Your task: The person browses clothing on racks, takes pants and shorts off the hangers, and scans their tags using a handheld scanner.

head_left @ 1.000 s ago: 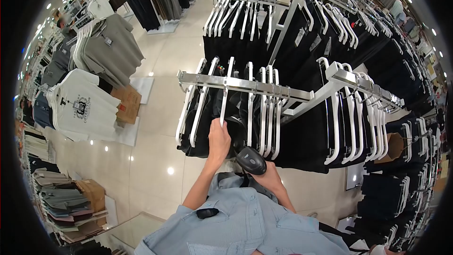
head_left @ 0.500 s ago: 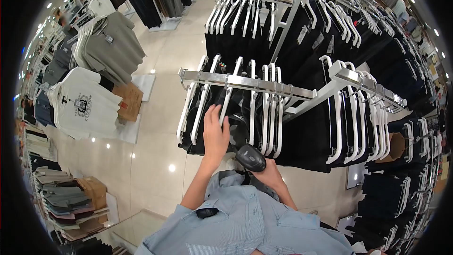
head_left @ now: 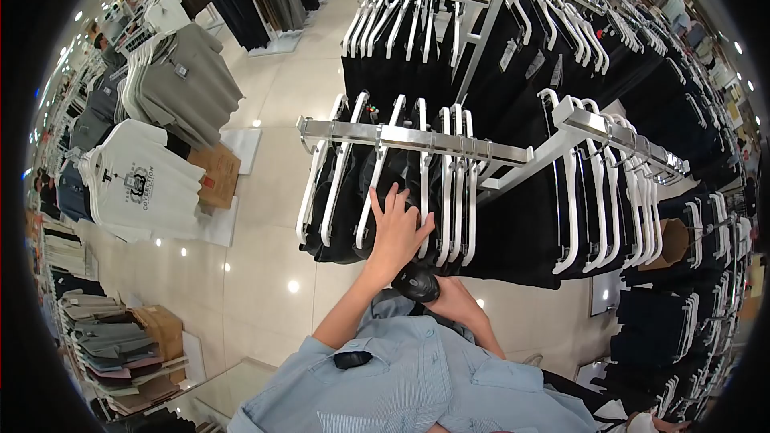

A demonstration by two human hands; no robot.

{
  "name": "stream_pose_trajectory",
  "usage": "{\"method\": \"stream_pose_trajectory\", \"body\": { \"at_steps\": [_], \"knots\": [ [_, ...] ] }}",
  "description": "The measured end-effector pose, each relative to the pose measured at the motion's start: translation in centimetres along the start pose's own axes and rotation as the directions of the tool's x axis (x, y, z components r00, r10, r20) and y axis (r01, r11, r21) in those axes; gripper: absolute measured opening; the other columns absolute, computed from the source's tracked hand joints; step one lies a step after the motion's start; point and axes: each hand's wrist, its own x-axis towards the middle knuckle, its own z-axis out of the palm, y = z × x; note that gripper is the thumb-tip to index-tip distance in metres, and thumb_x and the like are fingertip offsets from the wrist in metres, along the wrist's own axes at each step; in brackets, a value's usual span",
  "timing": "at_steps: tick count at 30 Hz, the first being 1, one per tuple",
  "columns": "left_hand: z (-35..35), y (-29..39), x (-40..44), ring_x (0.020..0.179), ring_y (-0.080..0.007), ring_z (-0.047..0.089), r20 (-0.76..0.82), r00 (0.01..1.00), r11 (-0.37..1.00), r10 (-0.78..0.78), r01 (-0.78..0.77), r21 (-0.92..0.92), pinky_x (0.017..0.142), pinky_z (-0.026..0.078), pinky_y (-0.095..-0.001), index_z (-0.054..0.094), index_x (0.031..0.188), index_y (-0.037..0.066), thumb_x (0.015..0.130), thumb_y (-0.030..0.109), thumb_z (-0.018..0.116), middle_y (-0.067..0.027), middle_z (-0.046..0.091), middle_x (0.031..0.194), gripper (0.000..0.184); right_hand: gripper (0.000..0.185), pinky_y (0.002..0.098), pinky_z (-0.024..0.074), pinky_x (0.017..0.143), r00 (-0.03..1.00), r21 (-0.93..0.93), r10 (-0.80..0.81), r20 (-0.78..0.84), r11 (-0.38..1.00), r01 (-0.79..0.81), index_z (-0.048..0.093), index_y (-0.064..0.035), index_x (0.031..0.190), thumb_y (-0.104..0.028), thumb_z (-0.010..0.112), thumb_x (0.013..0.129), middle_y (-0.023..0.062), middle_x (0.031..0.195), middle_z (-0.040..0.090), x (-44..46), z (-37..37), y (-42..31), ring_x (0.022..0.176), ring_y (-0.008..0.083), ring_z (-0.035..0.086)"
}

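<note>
Your left hand (head_left: pixel 395 232) has shifted right since half a second ago, now reaching forward with fingers spread, its back toward you, among the white hangers (head_left: pixel 425 180); you cannot tell whether it touches one. Your right hand (head_left: pixel 455 302) stays low, wrapped around the scanner (head_left: pixel 417 282) beside your left wrist.

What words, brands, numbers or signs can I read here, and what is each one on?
"COLLECTION", apparently, on the white T-shirt; the larger characters beside it are unclear.
Too small or blurred to read:
the mark on the black scanner in the right hand;
the hang tags on the black garments;
the red mark on the cardboard box.
</note>
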Motion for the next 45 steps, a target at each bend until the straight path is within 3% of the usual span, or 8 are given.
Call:
{"method": "stream_pose_trajectory", "body": {
  "at_steps": [13, 19, 21, 26, 30, 34, 39, 45],
  "knots": [
    [0.1, -1.8, -0.9, 0.114, -0.0322, 0.055, -0.114, 0.993, 0.999, -0.042, 0.044, 0.016, 0.114, 0.017, -0.0639, 0.065, 0.082, -0.003, 0.09, 0.019, 0.064, -0.0144, 0.063, 0.1, 0.024, 0.03, 0.0432, 0.0511, 0.075, 0.999, -0.018, -0.018, 0.048, 1.0, 0.019, 0.066, 0.0015, 0.104, -0.012, 0.069, 0.076, 0.0258, 0.089, 0.068, 0.2, 0.6, -0.5, 0.092, 0.0438, 0.064],
    [-1.8, -2.5, -0.8, 0.093, -0.0305, 0.063, -0.144, 0.987, 0.997, -0.076, 0.08, 0.021, 0.111, 0.03, -0.0541, 0.064, 0.088, 0.002, 0.097, 0.017, 0.056, -0.0127, 0.064, 0.087, 0.02, 0.032, 0.0428, 0.0513, 0.075, 0.991, -0.048, -0.063, 0.12, 0.996, 0.07, 0.065, 0.0018, 0.105, -0.01, 0.068, 0.076, 0.0253, 0.092, 0.068, 0.9, 1.7, 0.0, 0.093, 0.0433, 0.065],
    [-2.4, -3.0, -0.8, 0.088, -0.0297, 0.064, -0.073, 0.983, 0.984, -0.169, 0.173, 0.043, 0.102, 0.04, -0.051, 0.062, 0.1, 0.001, 0.096, 0.016, 0.057, -0.0119, 0.065, 0.087, 0.016, 0.032, 0.0427, 0.0514, 0.076, 0.987, -0.057, -0.051, 0.151, 0.997, 0.06, 0.065, 0.0018, 0.105, -0.01, 0.068, 0.075, 0.0251, 0.092, 0.068, 1.0, 1.9, -0.2, 0.094, 0.0432, 0.065],
    [-2.8, -2.7, -0.8, 0.078, -0.0321, 0.065, -0.095, 0.979, 0.982, -0.18, 0.173, -0.074, 0.074, 0.041, -0.0425, 0.06, 0.098, 0.002, 0.096, 0.025, 0.06, -0.0157, 0.067, 0.077, 0.023, 0.033, 0.0431, 0.0517, 0.076, 0.985, -0.042, -0.058, 0.16, 0.997, 0.065, 0.064, 0.0013, 0.106, -0.011, 0.069, 0.076, 0.0258, 0.091, 0.068, 0.9, 2.0, -0.4, 0.094, 0.0437, 0.064],
    [-2.9, -1.1, -0.7, 0.078, -0.0324, 0.064, 0.044, 0.979, 0.969, -0.2, 0.204, -0.14, 0.089, 0.036, -0.0454, 0.064, 0.089, 0.003, 0.094, 0.042, 0.06, -0.0149, 0.066, 0.073, 0.039, 0.032, 0.0439, 0.0514, 0.076, 0.981, -0.081, -0.067, 0.183, 0.993, 0.084, 0.064, 0.002, 0.104, -0.012, 0.069, 0.076, 0.0266, 0.09, 0.067, 1.2, 2.0, -0.2, 0.094, 0.0448, 0.063],
    [-1.2, -0.9, -1.4, 0.075, -0.0315, 0.062, -0.007, 0.997, 0.996, -0.083, 0.083, -0.03, 0.104, 0.032, -0.0522, 0.066, 0.071, 0.002, 0.092, 0.037, 0.061, -0.0134, 0.065, 0.069, 0.041, 0.031, 0.0443, 0.0512, 0.076, 0.977, -0.092, -0.087, 0.197, 0.99, 0.107, 0.064, 0.003, 0.102, -0.012, 0.069, 0.075, 0.0269, 0.089, 0.067, 1.4, 1.8, -0.7, 0.093, 0.0458, 0.062],
    [0.1, -0.8, -1.4, 0.073, -0.0315, 0.064, -0.065, 0.991, 0.991, -0.117, 0.12, 0.059, 0.103, 0.035, -0.0524, 0.07, 0.067, 0.001, 0.089, 0.025, 0.059, -0.0161, 0.065, 0.066, 0.035, 0.028, 0.0418, 0.0509, 0.067, 0.981, -0.125, -0.075, 0.18, 0.987, 0.098, 0.064, 0.006, 0.093, -0.012, 0.07, 0.072, 0.0254, 0.08, 0.066, 1.7, 1.8, -0.2, 0.088, 0.0452, 0.063],
    [1.2, -1.4, -1.4, 0.069, -0.031, 0.065, -0.146, 0.979, 0.977, -0.145, 0.166, 0.137, 0.103, 0.035, -0.0492, 0.069, 0.063, 0.001, 0.09, 0.028, 0.059, -0.0169, 0.066, 0.065, 0.039, 0.031, 0.0445, 0.051, 0.074, 0.972, -0.099, -0.054, 0.229, 0.992, 0.079, 0.064, 0.0038, 0.099, -0.014, 0.07, 0.074, 0.0268, 0.088, 0.067, 1.8, 1.3, 0.1, 0.092, 0.0453, 0.063]
  ]
}}
